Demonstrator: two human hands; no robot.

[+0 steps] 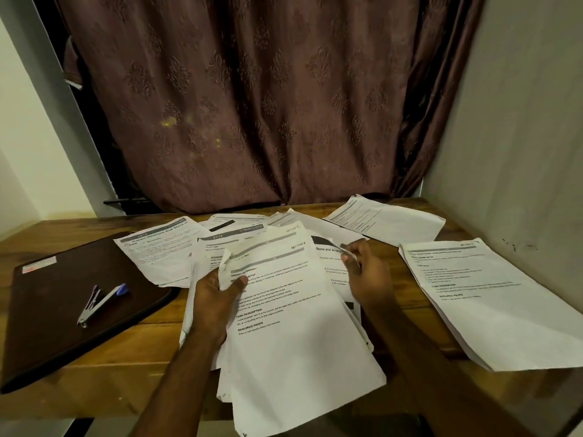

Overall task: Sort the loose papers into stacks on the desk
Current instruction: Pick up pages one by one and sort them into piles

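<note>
Uppermost, the left hand pinches a sheet ("TASK DESCRIPTION").

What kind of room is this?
Probably a home desk nook: a brown wooden desk strewn with printed white papers, a dark brown patterned curtain behind, and a silver stapler.

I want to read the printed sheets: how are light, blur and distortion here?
Head view: dim warm light; the right hand is motion-blurred; headings on the sheet the left hand pinches read, small print does not; wide-angle lens bows the walls.
</note>
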